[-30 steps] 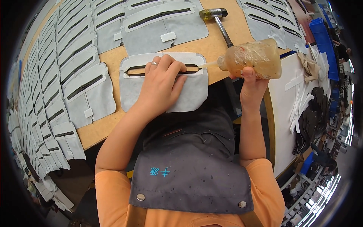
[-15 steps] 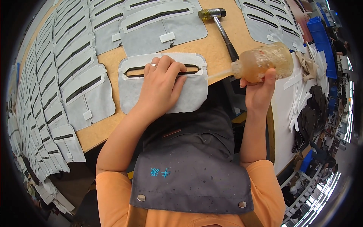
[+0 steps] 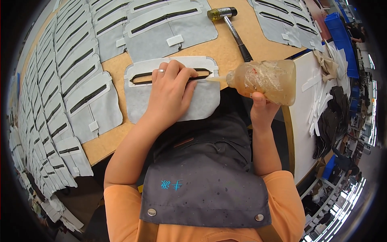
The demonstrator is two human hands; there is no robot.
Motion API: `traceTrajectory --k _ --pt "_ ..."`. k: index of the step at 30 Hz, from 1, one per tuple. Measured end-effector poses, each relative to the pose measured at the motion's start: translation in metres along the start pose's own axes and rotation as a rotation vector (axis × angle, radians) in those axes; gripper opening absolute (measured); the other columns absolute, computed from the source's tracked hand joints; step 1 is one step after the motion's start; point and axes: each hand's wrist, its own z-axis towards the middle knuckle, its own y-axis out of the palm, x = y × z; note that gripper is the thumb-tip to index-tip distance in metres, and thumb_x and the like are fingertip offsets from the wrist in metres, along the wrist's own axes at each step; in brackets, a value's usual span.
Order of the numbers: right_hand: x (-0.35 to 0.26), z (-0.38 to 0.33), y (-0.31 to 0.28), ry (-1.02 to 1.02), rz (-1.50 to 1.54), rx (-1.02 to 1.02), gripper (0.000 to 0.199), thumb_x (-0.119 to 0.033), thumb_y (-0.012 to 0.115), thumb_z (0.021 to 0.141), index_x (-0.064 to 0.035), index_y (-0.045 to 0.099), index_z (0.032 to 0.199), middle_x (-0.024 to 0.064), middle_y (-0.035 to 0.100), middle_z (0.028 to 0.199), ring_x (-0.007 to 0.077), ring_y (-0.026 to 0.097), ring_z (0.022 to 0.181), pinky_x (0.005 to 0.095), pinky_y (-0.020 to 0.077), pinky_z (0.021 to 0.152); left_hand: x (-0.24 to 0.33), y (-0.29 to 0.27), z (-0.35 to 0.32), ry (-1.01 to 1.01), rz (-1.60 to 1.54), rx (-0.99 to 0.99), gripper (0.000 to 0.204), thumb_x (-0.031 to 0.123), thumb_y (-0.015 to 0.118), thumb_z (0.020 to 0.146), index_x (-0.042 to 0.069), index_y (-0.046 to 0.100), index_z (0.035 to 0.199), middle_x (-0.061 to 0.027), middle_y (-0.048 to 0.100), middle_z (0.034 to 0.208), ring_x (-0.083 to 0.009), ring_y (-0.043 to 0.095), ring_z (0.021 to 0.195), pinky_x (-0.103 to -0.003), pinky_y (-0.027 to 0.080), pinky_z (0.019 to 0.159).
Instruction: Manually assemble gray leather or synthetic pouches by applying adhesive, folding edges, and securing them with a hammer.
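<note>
A light grey panel (image 3: 201, 101) with a long dark-edged slot lies at the table's front edge. Fingers of my left hand (image 3: 170, 90) are curled over the slot's middle, with thumb and forefinger closed on its lower dark edge. My right hand (image 3: 264, 112) grips a cloudy plastic squeeze bottle (image 3: 268, 78) of yellowish liquid, tilted on its side. Its thin nozzle (image 3: 215, 79) points left, the tip at the slot's right end; whether it touches I cannot tell. Part of the slot is hidden under my left hand.
Overlapping rows of similar grey panels (image 3: 94, 115) cover the table's left and far side, with more panels (image 3: 278, 22) at the far right. A mallet (image 3: 234, 34) lies beyond the bottle. White strips (image 3: 316, 92) and dark pieces (image 3: 332, 121) lie on the right-hand surface, near blue bins (image 3: 336, 32).
My right hand has moved left with the bottle, bringing the nozzle from beside the panel to the slot's right end. My left hand stays on the panel.
</note>
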Motion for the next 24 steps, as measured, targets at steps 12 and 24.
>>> traceTrajectory --k 12,24 --pt "0.0 0.002 -0.002 -0.138 -0.03 -0.03 0.051 -0.026 0.082 0.079 -0.0009 0.058 0.117 0.0075 0.066 0.105 0.0175 0.063 0.096 0.0314 0.0511 0.085 0.0 0.001 -0.002 0.032 0.012 0.015 0.016 0.009 0.066 0.081 0.009 0.06 0.095 -0.0072 0.051 0.093 -0.0266 0.049 0.09 -0.039 0.036 0.079" --pt "-0.045 0.013 -0.19 0.184 -1.021 0.278 0.069 -0.054 0.059 0.088 -0.0014 0.049 0.131 0.014 0.068 0.1 0.0255 0.068 0.072 0.0333 0.0538 0.063 0.007 -0.008 0.001 0.047 -0.023 0.065 0.014 0.005 0.067 0.079 0.008 0.06 0.091 -0.0073 0.051 0.09 -0.0278 0.049 0.087 -0.04 0.035 0.078"
